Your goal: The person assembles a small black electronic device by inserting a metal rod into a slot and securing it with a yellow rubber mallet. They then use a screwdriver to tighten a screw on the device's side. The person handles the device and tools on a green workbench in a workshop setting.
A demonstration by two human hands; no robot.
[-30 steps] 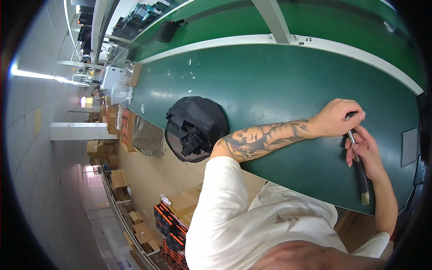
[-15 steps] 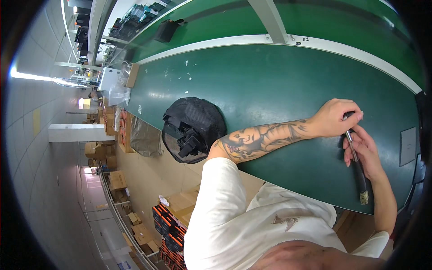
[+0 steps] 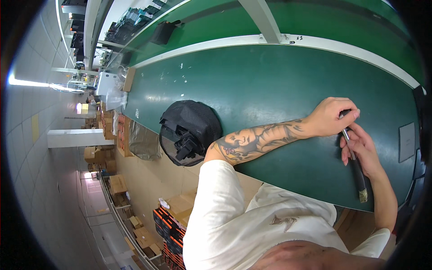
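A slim rod (image 3: pixel 353 154) with a silvery metal shaft, a black sleeve and a mottled pale end slants down over the green table. My left hand (image 3: pixel 335 117) is closed round its dark upper end. Just below, my right hand (image 3: pixel 361 150) has curled fingers on the metal shaft, which crosses in front of them; part of the grip is hidden. My tattooed left forearm stretches over the table. Near its elbow lies a rounded black mesh bundle (image 3: pixel 200 118) with a black plastic bracket (image 3: pixel 186 145) on it, untouched by either hand.
The green tabletop (image 3: pixel 261 85) has a white metal rail (image 3: pixel 202 45) along its far side. A flat grey panel (image 3: pixel 407 142) lies at the right edge. Cardboard boxes (image 3: pixel 118 184) and orange-black stacked goods (image 3: pixel 167 225) stand on the floor to the left.
The whole view has shifted slightly, with the mesh bundle and the table sitting a little further left in the picture. Both hands keep their hold on the rod, nearly in place.
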